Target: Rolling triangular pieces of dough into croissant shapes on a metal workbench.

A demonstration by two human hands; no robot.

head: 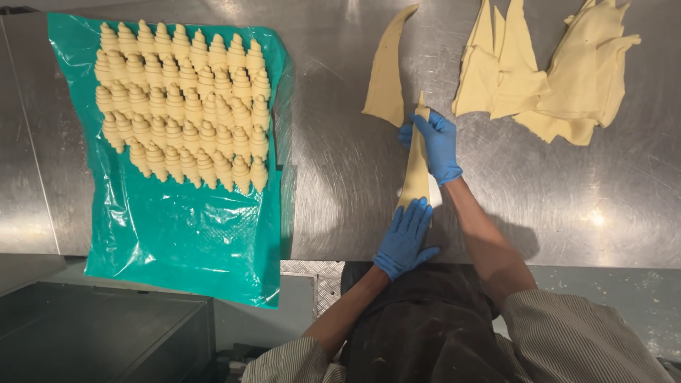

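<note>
- Your left hand lies nearly flat, fingers spread, pressing down the wide near end of the dough triangle, which sits stretched out on the bare steel bench straight in front of you
- Your right hand is curled loosely over the narrow far tip, pinching it between fingers and thumb; pull harder and that thin tip could tear or thin out unevenly
- If the left hand slips on the smooth steel, the wide end may slide and the strip skew sideways
- The lone curved piece lies just beside the tip; the two could touch and stick
- The pile of cut triangles overlaps itself, so the sheets may bond while they wait
- The rolled croissants sit packed in touching rows on the green plastic sheet, whose near edge hangs past the bench; a snag there could drag them
</note>
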